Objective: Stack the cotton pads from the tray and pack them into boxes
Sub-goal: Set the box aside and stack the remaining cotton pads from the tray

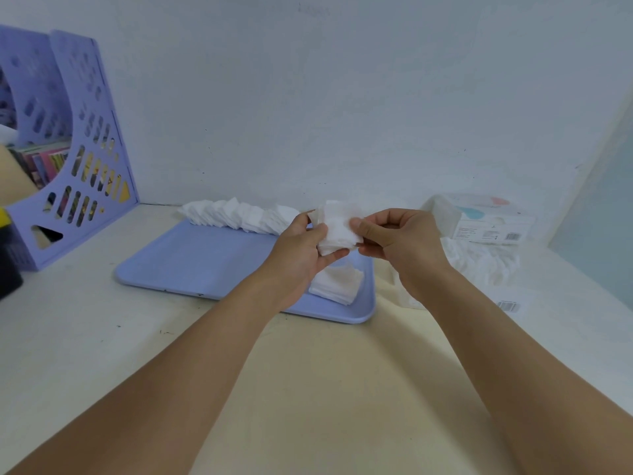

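A small stack of white square cotton pads (337,228) is held above the right end of the lilac tray (205,262). My left hand (301,248) grips the stack from the left and below. My right hand (390,234) pinches its right edge with thumb and fingers. Under my hands, a flat pile of pads (339,282) lies on the tray's right side. A long fanned row of pads (239,216) runs along the tray's far edge. A white cotton pad box (486,221) stands at the back right, by the wall.
A lilac perforated file holder (78,149) with books stands at the far left. A dark object (8,265) sits at the left edge. Loose white pads in wrapping (479,262) and a flat barcode-marked pack (507,303) lie right of the tray. The wall is close behind.
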Demonstrator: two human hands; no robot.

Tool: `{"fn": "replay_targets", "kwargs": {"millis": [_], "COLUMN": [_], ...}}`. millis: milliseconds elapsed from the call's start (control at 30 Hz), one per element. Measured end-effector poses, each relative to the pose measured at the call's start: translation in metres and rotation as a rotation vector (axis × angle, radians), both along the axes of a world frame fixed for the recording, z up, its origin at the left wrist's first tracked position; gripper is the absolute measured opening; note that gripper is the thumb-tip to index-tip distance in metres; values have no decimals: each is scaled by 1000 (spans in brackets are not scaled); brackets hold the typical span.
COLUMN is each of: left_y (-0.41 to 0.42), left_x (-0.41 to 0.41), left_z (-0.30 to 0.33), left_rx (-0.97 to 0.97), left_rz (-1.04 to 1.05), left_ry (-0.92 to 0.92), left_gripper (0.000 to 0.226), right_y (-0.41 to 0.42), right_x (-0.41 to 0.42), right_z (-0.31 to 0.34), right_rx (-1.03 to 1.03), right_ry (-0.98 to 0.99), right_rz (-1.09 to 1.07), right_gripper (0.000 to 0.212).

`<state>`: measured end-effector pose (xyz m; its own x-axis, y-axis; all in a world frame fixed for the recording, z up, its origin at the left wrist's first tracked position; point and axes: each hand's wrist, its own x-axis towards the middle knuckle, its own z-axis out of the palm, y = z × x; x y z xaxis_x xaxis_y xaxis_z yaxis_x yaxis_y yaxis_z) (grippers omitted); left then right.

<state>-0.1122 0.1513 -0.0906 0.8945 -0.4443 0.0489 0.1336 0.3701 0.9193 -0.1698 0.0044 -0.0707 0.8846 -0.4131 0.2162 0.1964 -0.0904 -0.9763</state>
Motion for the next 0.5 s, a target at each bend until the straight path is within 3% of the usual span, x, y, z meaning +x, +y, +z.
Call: {"fn": "replay_targets", "kwargs": {"millis": [100, 367, 500], "left_y": [1, -1, -2], "left_x": [1, 3, 5], "left_z": [1, 0, 0], "left_rx": [3, 1, 24], "left_rz": [31, 52, 107], "left_ry": [-9, 10, 12], "left_gripper": [33, 32, 32], "right_y": [1, -5, -5], "right_x": [0, -3, -6], "right_z": [0, 7, 18], "right_rx": [-64, 9, 207], "right_ry": [0, 11, -142], "right_rz": [-14, -4, 66], "right_gripper": [18, 18, 18]}}
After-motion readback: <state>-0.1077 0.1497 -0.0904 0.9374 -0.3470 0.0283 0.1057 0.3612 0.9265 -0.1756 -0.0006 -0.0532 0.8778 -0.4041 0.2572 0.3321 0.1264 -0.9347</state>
